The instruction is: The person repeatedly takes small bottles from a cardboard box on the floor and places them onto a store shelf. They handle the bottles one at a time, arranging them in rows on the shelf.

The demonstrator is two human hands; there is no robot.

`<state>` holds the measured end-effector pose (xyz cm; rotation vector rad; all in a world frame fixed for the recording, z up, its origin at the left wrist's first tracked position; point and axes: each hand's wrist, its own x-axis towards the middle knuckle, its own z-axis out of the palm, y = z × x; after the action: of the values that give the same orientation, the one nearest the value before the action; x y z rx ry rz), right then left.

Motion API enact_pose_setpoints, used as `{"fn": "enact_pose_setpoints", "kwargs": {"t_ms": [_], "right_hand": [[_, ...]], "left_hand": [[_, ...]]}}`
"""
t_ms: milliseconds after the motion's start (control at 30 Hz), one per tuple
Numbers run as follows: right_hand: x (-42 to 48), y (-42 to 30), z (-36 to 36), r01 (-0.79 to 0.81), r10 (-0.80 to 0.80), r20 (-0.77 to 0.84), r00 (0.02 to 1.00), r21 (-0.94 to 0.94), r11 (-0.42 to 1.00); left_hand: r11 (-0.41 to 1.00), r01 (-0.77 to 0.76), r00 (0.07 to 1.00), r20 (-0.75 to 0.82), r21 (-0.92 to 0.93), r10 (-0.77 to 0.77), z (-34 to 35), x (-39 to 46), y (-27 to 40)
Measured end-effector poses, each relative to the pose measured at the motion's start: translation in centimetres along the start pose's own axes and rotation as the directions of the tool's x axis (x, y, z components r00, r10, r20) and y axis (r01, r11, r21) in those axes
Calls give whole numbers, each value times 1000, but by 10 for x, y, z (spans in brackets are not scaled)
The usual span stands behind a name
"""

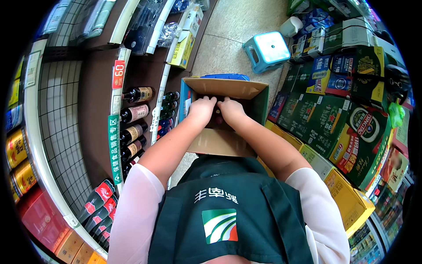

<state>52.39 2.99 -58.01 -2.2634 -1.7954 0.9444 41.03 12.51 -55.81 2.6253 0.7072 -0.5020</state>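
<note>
A cardboard box [226, 86] stands open before me, its brown flaps spread at the far and near sides. Both of my hands reach down into it. My left hand [202, 110] is by the left inner side, fingers bent downward. Close to its right, my right hand [231, 111] points its fingers the same way. Whatever the fingertips touch is hidden in the dark interior. Between my wrists a small dark red, rounded thing [218, 120] shows inside, perhaps a bottle top. Wine bottles [137, 113] lie on the shelf to the left of the box.
Smaller bottles [168, 105] line the lower left shelf. A blue plastic stool [267, 49] stands on the floor beyond the box, near a white jug [291, 26]. Stacked beer cartons [316, 122] and yellow cartons [346, 198] border the right side. Part of a blue object [226, 77] shows behind the box.
</note>
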Motion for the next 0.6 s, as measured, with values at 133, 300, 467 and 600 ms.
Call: {"fn": "enact_pose_setpoints", "kwargs": {"t_ms": [133, 300, 467, 600], "right_hand": [[28, 8, 33, -7, 1, 73, 997, 81, 997], [55, 24, 84, -167, 191, -20, 981, 401, 901], [60, 17, 70, -291, 329, 91, 940, 714, 636], [60, 20, 71, -392, 341, 225, 913, 716, 578]], "left_hand": [[997, 75, 988, 133, 23, -78, 33, 23, -13], [975, 203, 969, 159, -94, -187, 62, 43, -19], [899, 362, 918, 260, -245, -299, 72, 59, -23], [754, 440, 898, 216, -488, -384, 76, 61, -23]]}}
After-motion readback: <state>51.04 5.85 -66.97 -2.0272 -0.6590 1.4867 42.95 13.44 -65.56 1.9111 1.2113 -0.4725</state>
